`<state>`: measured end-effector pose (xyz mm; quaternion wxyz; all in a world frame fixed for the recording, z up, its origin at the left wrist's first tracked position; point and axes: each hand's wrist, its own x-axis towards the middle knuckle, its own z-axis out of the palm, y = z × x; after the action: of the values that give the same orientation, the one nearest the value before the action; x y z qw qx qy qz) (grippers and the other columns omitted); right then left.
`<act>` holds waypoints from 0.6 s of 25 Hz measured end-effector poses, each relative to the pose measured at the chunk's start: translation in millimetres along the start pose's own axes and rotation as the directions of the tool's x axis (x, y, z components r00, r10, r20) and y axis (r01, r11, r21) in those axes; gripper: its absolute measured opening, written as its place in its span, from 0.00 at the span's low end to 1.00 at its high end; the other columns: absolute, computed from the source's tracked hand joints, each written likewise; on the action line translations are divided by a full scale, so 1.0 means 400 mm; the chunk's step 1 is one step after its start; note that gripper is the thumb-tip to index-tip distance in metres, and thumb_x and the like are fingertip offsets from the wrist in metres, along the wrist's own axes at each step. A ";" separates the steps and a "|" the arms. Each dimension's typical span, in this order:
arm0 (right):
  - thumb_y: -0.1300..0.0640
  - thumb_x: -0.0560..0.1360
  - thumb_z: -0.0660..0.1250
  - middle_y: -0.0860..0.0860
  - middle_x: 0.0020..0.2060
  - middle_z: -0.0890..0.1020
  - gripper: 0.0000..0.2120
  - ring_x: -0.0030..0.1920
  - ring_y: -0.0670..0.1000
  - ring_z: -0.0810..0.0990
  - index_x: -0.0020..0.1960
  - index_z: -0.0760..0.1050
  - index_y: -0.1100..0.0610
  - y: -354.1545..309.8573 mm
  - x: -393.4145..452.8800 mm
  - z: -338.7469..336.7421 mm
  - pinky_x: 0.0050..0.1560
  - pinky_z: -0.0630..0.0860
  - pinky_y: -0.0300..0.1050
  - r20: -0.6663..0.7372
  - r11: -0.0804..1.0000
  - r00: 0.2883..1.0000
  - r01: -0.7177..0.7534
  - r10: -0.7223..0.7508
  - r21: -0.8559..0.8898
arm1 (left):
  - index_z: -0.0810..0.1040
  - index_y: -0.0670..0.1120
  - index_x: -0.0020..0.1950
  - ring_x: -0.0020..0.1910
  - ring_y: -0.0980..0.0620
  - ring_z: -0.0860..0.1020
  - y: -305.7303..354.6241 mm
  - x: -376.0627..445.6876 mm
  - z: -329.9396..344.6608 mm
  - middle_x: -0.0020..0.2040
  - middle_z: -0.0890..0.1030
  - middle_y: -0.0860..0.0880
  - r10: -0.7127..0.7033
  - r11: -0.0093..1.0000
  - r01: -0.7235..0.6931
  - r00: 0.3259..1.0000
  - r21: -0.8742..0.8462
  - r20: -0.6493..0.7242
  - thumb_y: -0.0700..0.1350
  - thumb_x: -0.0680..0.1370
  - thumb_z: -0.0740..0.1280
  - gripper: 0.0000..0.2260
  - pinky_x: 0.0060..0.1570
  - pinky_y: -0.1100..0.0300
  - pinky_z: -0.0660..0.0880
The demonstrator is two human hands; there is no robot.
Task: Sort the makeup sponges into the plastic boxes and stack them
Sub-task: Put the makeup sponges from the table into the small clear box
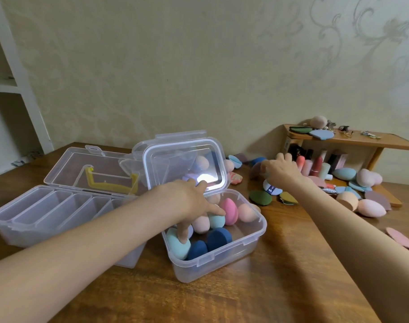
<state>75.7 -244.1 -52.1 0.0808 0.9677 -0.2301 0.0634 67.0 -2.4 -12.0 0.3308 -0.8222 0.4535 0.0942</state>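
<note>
Your left hand [194, 206] reaches into the open clear box [240, 255] at table centre, fingers extended downward; 1 fingertip presses a teal sponge [176, 247] at the box's near-left corner. The box also contains 2 navy sponges [218, 237], a pink sponge [230, 209] and several peach ones. Its hinged lid [187, 169] stands upright behind. Your right hand [280, 170] extends to the loose sponge pile [352, 194] near the wooden shelf [361, 142], fingers curled over something; you cannot tell what it grips. A dark green puff [260, 198] lies flat between box and pile. The divided organizer box [47, 210] sits open to the left.
</note>
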 end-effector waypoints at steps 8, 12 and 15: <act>0.58 0.71 0.71 0.51 0.50 0.79 0.19 0.48 0.50 0.81 0.59 0.70 0.55 -0.022 -0.203 -0.250 0.43 0.79 0.39 0.206 0.674 0.888 0.145 -0.412 0.725 | 0.43 0.64 0.75 0.72 0.38 0.55 0.009 -0.026 0.013 0.75 0.50 0.39 -0.033 0.996 0.030 0.999 -0.084 -0.036 0.49 0.74 0.70 0.41 0.63 0.46 0.67; 0.56 0.72 0.70 0.45 0.50 0.75 0.17 0.48 0.45 0.73 0.60 0.75 0.50 -0.100 -0.275 -0.208 0.42 0.70 0.32 0.316 0.813 0.756 0.476 -0.573 0.334 | 0.46 0.63 0.76 0.73 0.38 0.53 0.001 -0.044 0.028 0.75 0.50 0.41 -0.033 0.982 0.020 0.997 -0.187 -0.072 0.47 0.74 0.70 0.41 0.66 0.46 0.65; 0.59 0.74 0.67 0.51 0.60 0.76 0.18 0.55 0.48 0.72 0.63 0.74 0.52 -0.136 -0.282 -0.180 0.52 0.70 0.36 0.370 0.801 0.710 0.531 -0.599 0.277 | 0.46 0.63 0.76 0.74 0.38 0.52 0.006 -0.049 0.034 0.76 0.48 0.40 -0.057 0.979 0.039 0.995 -0.200 -0.086 0.47 0.74 0.71 0.41 0.67 0.45 0.65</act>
<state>-5.6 -133.5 -6.6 -0.0311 0.9828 0.0709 -0.1674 55.8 18.6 -14.7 0.2285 -0.8651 0.4366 0.0933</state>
